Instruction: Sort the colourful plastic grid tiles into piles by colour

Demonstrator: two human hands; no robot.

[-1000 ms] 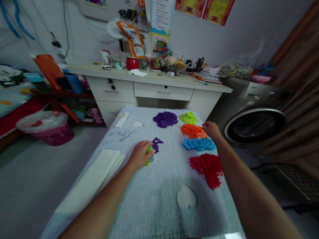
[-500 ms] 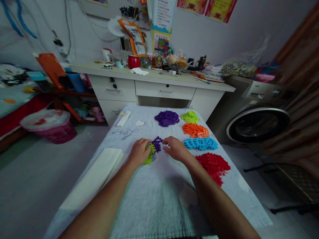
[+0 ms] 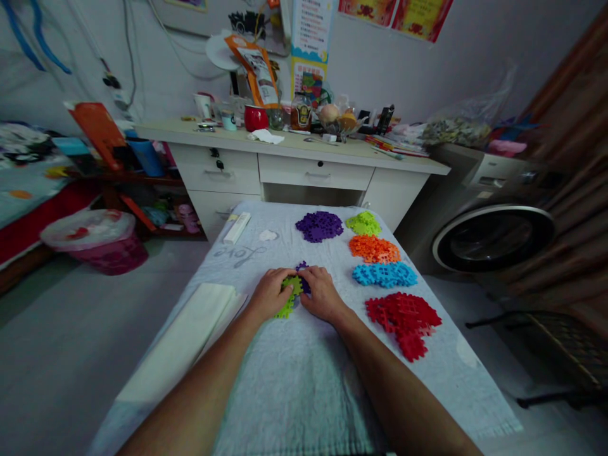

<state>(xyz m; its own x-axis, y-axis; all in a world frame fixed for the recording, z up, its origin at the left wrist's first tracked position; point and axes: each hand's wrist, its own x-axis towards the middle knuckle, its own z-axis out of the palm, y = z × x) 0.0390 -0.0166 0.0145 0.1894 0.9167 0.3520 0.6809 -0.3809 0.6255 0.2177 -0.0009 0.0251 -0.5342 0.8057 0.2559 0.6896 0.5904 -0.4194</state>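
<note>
Near the middle of the cloth-covered table (image 3: pixel 285 386), my left hand (image 3: pixel 270 292) is closed on light green interlocking plastic pieces (image 3: pixel 285 310). Against them lie purple interlocking pieces (image 3: pixel 304 285), partly covered by my fingers. My right hand (image 3: pixel 322 292) has its fingers bent round the purple pieces, its fingertips close to those of my left. Whether the green and purple pieces are joined is hidden. Sorted piles of similar pieces lie beyond and to the right: purple (image 3: pixel 319 226), light green (image 3: pixel 363 223), orange (image 3: pixel 375 249), blue (image 3: pixel 384 274) and red (image 3: pixel 403 320).
A folded white cloth (image 3: pixel 185 339) lies along the table's left side, with a white box (image 3: pixel 237 228) farther back. Behind stands a cluttered desk (image 3: pixel 313 172). To the right are a washing machine (image 3: pixel 494 237) and a chair (image 3: pixel 560 342); a pink bin (image 3: pixel 102 244) stands left.
My right hand has moved left and closed over the purple pieces, meeting my left hand. My left hand stays on the green pieces.
</note>
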